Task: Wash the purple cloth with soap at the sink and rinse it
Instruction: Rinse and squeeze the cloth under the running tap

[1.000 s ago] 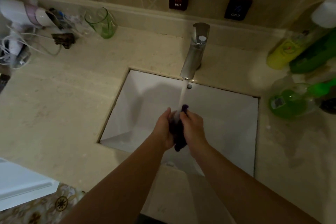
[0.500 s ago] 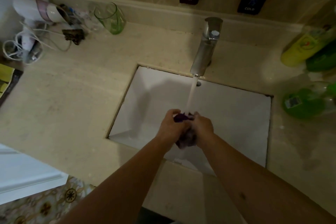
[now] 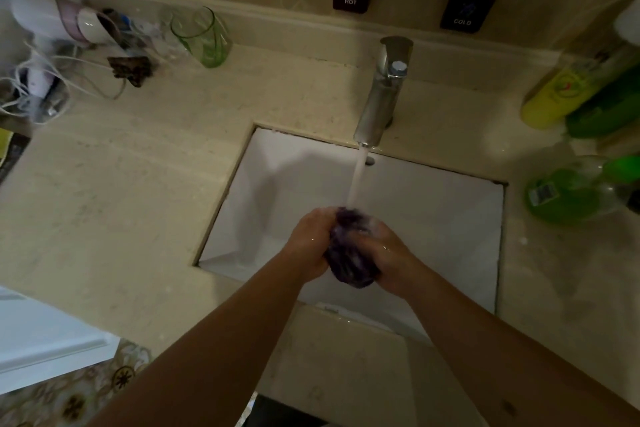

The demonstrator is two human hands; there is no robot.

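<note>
The purple cloth [image 3: 348, 248] is bunched into a wet ball between both hands over the white sink [image 3: 450, 218]. My left hand [image 3: 310, 243] presses it from the left and my right hand [image 3: 389, 258] from the right, fingers curled around it. Water runs from the chrome tap [image 3: 382, 94] straight down onto the top of the cloth. Most of the cloth is hidden inside the two palms.
A green glass [image 3: 204, 36] and a white hair dryer [image 3: 59, 19] with tangled cords sit on the beige counter [image 3: 104, 201] at the back left. Yellow and green bottles [image 3: 568, 194] crowd the right side. HOT and COLD tags hang on the wall.
The cloth hung down between my hands a second ago; now it is squeezed into a ball under the stream. The view has shifted a little to the left.
</note>
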